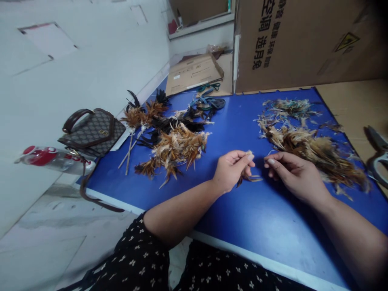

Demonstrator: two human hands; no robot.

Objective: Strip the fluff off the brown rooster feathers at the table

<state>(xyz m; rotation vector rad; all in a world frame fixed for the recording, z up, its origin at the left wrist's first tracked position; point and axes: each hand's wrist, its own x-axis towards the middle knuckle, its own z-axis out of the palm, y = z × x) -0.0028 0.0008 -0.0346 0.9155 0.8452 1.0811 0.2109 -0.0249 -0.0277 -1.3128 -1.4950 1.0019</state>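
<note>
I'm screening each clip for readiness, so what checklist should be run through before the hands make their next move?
1. Left hand holds the brown feathers: ok.
2. Right hand has something pinched: cannot tell; the contact is too small to make out.
3. Hands apart from each other: ok.
4. Mixed feather pile beyond the right hand tidy: not ok, loosely splayed.
5. Scissors clear of both hands: ok.

The large cardboard box (297, 52) reads "空调" and "健康 环保" and bears a yellow warning triangle (347, 41), while print on the flat carton (194, 74) and the bottle's red label (42, 157) is illegible.
</note>
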